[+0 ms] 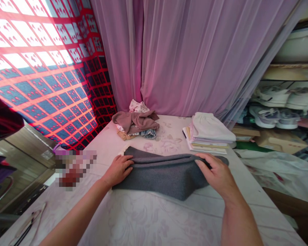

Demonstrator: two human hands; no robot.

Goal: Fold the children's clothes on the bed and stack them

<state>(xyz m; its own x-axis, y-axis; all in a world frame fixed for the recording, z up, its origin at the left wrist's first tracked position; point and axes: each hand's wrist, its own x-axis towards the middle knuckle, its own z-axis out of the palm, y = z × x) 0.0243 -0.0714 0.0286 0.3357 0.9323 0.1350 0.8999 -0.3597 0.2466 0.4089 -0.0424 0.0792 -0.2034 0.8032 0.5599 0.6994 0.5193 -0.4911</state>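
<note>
A dark grey garment (166, 174) lies folded across the pale flowered bed sheet (149, 218) in front of me. My left hand (119, 168) rests on its left end, fingers curled over the fold and gripping the cloth. At the garment's right end my right hand (217, 172) lies over the upper edge, its fingers bent down onto the fabric and holding it.
A loose heap of unfolded clothes (137, 123) sits at the far end of the bed. A neat stack of folded pale clothes (209, 133) stands at the far right. Pink curtains (184, 54) hang behind. Shelves with shoes (279, 112) are on the right.
</note>
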